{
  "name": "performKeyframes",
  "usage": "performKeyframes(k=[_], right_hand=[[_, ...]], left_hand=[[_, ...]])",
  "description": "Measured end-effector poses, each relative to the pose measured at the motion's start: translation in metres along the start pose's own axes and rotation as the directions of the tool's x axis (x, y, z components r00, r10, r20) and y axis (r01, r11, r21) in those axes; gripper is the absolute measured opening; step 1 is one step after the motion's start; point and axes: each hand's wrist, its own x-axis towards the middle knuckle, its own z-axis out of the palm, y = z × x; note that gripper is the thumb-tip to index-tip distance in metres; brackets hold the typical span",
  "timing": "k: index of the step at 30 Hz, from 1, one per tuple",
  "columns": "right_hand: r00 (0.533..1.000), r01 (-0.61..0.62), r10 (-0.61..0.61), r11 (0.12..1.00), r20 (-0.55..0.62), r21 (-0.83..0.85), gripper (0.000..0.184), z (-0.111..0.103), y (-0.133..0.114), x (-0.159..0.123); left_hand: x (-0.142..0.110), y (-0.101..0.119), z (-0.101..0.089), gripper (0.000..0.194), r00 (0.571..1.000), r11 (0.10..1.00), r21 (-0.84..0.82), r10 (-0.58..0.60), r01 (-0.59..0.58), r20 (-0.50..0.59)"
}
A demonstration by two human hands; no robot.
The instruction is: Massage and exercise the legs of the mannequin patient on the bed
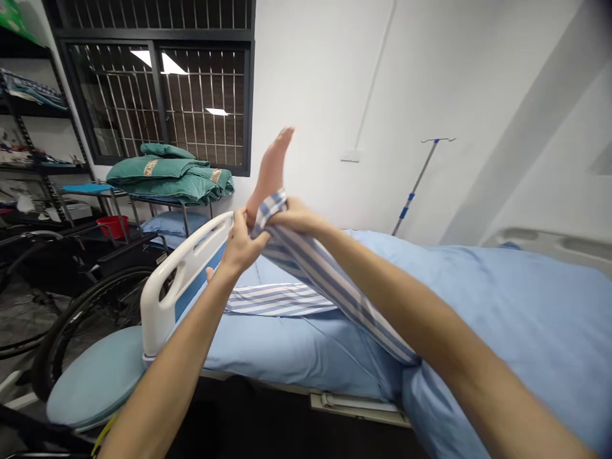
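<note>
A bare foot [272, 167] of a person or manikin lying on the bed sticks up, toes pointing to the ceiling. A blue and white striped trouser leg [329, 277] covers the raised leg down to the ankle. My left hand [241, 245] is closed on the bunched cuff at the near side of the ankle. My right hand [294, 217] is closed on the cuff's far side, just under the heel. A second striped trouser leg [275, 299] lies flat on the mattress below.
The bed has a light blue sheet [502, 306] and a white footboard [184, 268]. A wheelchair wheel [81, 325] and a round blue stool [98, 376] stand at the left. Folded green blankets [172, 175] rest on a trolley under the barred window. An IV pole [418, 182] leans at the wall.
</note>
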Motion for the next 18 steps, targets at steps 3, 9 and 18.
performKeyframes(k=[3, 9, 18], right_hand=[[0.994, -0.042, 0.047, 0.998, -0.097, 0.056, 0.040, -0.056, -0.015, -0.011], [0.990, -0.070, 0.082, 0.992, -0.113, 0.105, 0.044, -0.080, -0.019, -0.016], [0.992, 0.007, -0.023, 0.992, 0.123, 0.129, 0.041, 0.062, 0.014, 0.029]], left_hand=[[0.027, 0.041, 0.030, 0.060, 0.988, 0.989, -0.034, 0.148, -0.146, 0.054], [0.041, 0.056, 0.041, 0.054, 0.973, 0.977, 0.000, 0.215, -0.215, 0.087], [-0.010, -0.056, -0.041, 0.060, 0.980, 0.953, -0.249, -0.140, 0.172, 0.141]])
